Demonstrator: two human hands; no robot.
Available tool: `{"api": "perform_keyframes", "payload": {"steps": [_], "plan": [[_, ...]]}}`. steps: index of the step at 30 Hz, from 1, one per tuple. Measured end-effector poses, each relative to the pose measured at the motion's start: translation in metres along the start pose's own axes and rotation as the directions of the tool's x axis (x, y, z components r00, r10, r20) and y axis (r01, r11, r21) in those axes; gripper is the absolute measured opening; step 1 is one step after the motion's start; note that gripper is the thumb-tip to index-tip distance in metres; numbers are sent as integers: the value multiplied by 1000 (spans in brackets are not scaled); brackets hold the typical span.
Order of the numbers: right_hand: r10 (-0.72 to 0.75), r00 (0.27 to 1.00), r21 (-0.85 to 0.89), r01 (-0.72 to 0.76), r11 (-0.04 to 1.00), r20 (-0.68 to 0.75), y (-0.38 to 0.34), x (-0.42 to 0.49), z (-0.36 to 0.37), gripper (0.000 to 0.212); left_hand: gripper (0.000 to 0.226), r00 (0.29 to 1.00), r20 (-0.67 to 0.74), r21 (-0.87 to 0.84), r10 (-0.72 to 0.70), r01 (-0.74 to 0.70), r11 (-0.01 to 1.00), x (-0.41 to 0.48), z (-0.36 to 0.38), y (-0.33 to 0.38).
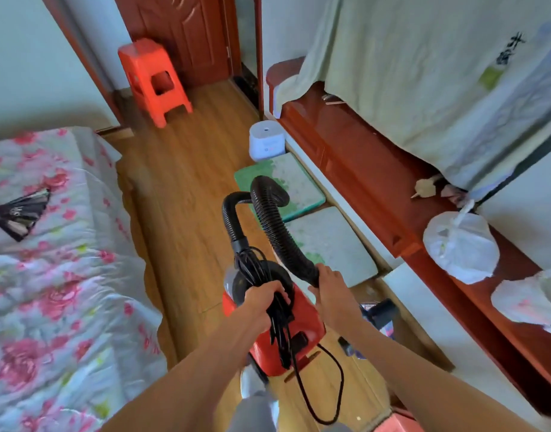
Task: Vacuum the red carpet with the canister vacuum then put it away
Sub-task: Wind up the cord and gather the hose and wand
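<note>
You stood on a wooden floor [187, 188] between a floral-covered bed [56, 275] on the left and a red-brown cabinet [361, 169] on the right. Your left hand [263, 299] was closed around a bundle of black power cord [279, 319] on top of the red canister vacuum [294, 330], which was in the near centre. Your right hand [332, 286] gripped the black ribbed hose [277, 226], which looped upward. An orange stool [152, 79] stood far off by the door [180, 35].
</note>
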State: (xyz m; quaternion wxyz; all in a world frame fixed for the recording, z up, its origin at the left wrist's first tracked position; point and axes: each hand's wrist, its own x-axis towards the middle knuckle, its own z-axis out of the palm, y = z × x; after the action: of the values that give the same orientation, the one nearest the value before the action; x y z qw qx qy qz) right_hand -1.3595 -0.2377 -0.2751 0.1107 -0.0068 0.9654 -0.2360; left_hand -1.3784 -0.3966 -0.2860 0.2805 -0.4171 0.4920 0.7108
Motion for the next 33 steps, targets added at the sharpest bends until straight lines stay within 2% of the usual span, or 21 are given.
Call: {"api": "perform_keyframes", "payload": {"steps": [4, 8, 15, 20, 25, 28, 31, 33], "plan": [[65, 996, 102, -59, 993, -62, -24, 67, -2, 23, 18, 999, 48, 37, 15, -17, 999, 44, 18, 66], [145, 988, 137, -137, 981, -56, -38, 123, -2, 19, 17, 997, 80, 71, 21, -27, 997, 79, 42, 122], [158, 987, 61, -159, 985, 29, -21, 264, 0, 20, 17, 1000, 4, 50, -7, 7, 999, 174, 81, 209], [177, 976, 2, -179, 984, 126, 3, 348, 1, 22, 17, 991, -116, 72, -59, 68, 995, 253, 120, 256], [227, 957, -76, -216, 973, 178, 48, 426, 22, 18, 17, 979, -155, 88, -130, 145, 986, 337, 138, 264], [290, 934, -107, -273, 956, 211, 75, 472, 53, 25, 7, 971, -147, 88, -188, 202, 975, 393, 137, 256], [350, 922, -95, -338, 936, 166, 106, 510, 91, 19, 23, 964, -113, 48, -241, 248, 968, 456, 149, 243], [377, 918, -68, -371, 926, 119, 132, 532, 119, 20, 25, 961, -85, 22, -263, 266, 964, 495, 166, 236]]}}
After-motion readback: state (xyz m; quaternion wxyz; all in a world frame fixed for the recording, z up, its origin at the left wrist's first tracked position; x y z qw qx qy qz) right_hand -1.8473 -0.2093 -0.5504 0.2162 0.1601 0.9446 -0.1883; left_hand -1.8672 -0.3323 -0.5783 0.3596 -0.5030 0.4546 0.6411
